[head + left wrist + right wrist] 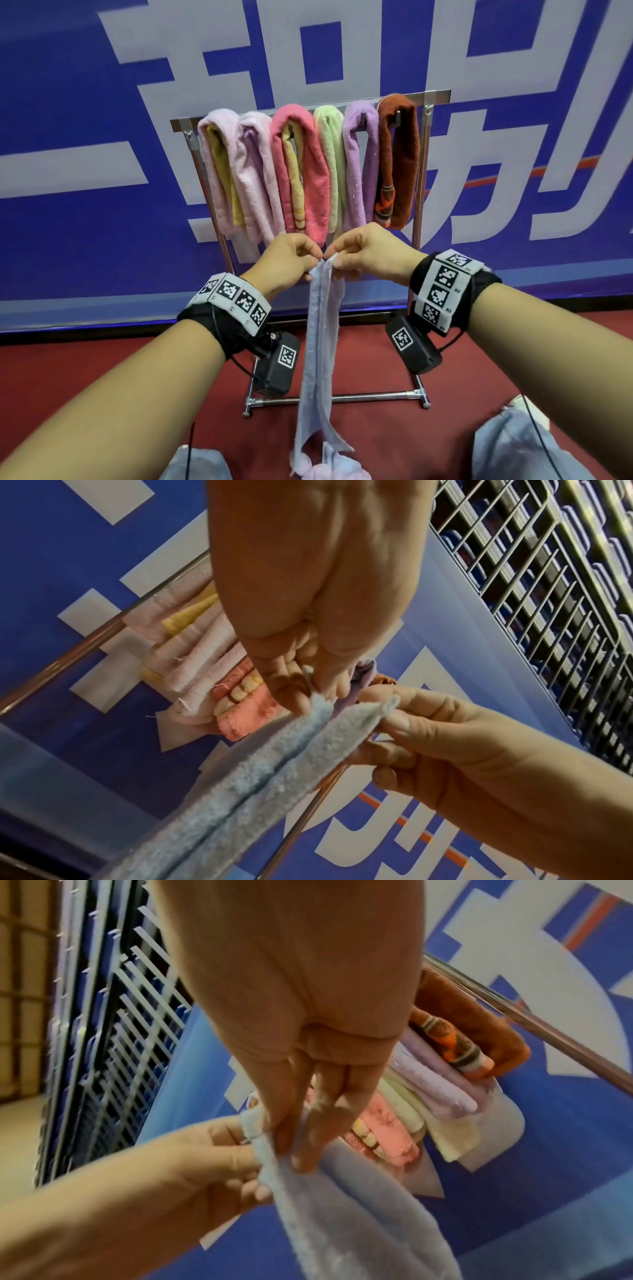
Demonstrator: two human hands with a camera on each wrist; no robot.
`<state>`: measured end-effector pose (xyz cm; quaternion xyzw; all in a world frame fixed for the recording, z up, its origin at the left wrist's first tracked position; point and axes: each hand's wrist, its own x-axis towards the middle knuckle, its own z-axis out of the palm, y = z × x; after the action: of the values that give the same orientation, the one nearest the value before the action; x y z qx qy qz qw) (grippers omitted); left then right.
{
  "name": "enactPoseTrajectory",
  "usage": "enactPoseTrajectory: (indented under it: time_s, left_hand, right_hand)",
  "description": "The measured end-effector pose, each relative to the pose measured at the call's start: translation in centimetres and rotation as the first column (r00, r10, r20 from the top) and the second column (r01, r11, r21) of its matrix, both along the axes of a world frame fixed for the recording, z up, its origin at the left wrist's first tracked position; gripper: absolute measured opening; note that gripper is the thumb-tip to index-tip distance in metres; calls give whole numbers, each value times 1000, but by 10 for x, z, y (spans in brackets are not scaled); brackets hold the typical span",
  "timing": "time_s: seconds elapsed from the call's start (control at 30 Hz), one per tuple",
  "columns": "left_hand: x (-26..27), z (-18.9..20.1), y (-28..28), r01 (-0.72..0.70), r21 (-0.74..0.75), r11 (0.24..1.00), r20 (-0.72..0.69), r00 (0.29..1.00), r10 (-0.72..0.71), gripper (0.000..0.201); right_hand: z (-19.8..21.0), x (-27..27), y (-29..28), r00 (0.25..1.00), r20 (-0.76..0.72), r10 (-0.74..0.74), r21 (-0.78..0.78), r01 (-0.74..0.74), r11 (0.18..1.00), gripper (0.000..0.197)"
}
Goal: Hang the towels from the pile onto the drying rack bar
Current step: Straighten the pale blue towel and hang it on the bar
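Main risk as we judge it: the long pale-blue terry towel [320, 329] is pinched only at its top edge, so a slip at either corner would let it sag or fall back on the pile of pale towels [334, 467] on the red floor [376, 428]. Second risk: the chrome drying rack bar [308, 113] already looks packed, with the light-pink towel [219, 164], coral-pink towel [308, 171], pale-green towel [330, 161], lilac towel [361, 154] and rust-brown towel [399, 154] side by side. We see bare bar only at the far right end, by the upright. Dragging the blue one over could tug a neighbour off. Its tail also hangs near the rack's lower crossbar [342, 397] and might snag there on the lift.

Grip now: our left hand [284, 260] has thumb and fingers closed narrowly on one top corner; our right hand [370, 253] pinches the other corner, the two hands almost touching. The wrist views confirm both pinches on the blue edge. The towel hangs straight down between our forearms, in front of the rack and below the bar, not yet on it.
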<state>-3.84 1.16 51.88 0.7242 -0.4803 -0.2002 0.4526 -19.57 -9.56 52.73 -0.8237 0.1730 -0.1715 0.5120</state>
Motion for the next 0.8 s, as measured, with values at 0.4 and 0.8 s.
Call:
enactPoseTrajectory:
  time_s: [0.4, 0.8]
  left_hand:
    - [-11, 13, 10, 92, -31, 995, 17, 996, -92, 22]
    - [-12, 14, 12, 104, -52, 993, 25, 994, -103, 31]
  right_hand:
    - [-7, 12, -4, 985, 94, -145, -325, 168, 931, 24]
    - [-11, 19, -1, 980, 172, -98, -411, 162, 897, 17]
